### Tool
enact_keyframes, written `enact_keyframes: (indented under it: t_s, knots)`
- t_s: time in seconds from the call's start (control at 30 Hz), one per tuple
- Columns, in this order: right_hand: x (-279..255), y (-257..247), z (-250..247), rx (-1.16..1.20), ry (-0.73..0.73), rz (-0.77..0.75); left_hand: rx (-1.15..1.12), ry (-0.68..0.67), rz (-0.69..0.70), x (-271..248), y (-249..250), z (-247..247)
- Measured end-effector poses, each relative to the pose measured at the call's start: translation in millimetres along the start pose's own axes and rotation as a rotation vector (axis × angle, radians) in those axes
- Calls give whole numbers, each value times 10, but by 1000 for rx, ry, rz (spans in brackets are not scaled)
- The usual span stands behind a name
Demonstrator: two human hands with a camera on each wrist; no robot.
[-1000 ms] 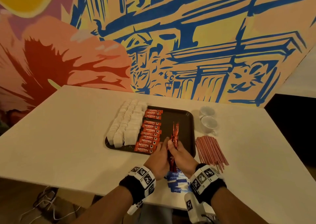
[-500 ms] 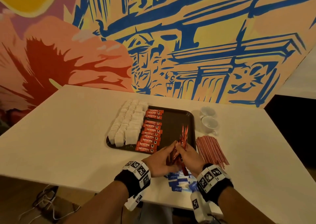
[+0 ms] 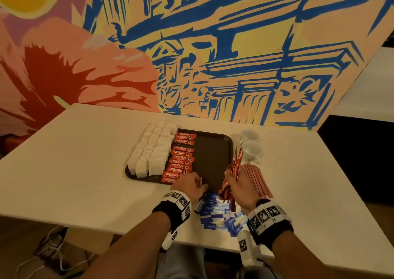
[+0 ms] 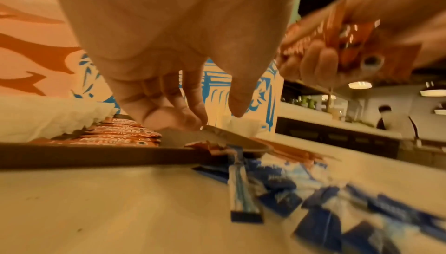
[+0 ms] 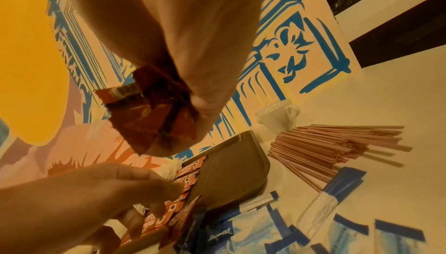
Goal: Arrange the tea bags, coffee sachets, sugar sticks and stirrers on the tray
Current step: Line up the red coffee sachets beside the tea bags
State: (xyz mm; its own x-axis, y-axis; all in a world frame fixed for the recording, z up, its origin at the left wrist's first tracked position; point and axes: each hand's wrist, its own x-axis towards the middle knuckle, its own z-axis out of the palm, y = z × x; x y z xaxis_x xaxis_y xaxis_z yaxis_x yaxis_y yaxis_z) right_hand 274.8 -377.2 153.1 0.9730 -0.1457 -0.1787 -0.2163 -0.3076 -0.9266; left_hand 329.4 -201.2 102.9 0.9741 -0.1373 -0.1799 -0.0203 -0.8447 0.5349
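At the tray's [image 3: 229,148] six-o'clock rim your left hand [image 3: 188,186] pinches one coffee sachet [image 4: 217,134], while at four o'clock your right hand [image 3: 242,185] clutches a sachet bundle [image 3: 233,170], bare tray floor between.

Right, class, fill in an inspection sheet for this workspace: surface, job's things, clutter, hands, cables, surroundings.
Surface: pale rectangular table.
Job's things: dark brown plastic tray holds rows of white tea bags and a column of red Nescafe coffee sachets; its right part is bare. Blue-and-white sugar sticks lie off the tray at the near edge; pink thin stirrers are piled on the table right of it.
Clutter: two white ceramic cups.
Hands: left hand at the nearest sachets; right hand grips a bunch of red sachets.
Cables: white wires on the floor.
Surroundings: painted mural wall.
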Motion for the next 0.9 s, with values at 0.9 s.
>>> enact_keyframes:
  t_s: [0.9]
  knots:
    - [-272,-312,-224,354,-202,70,-582,-162,318,-313,280,-581]
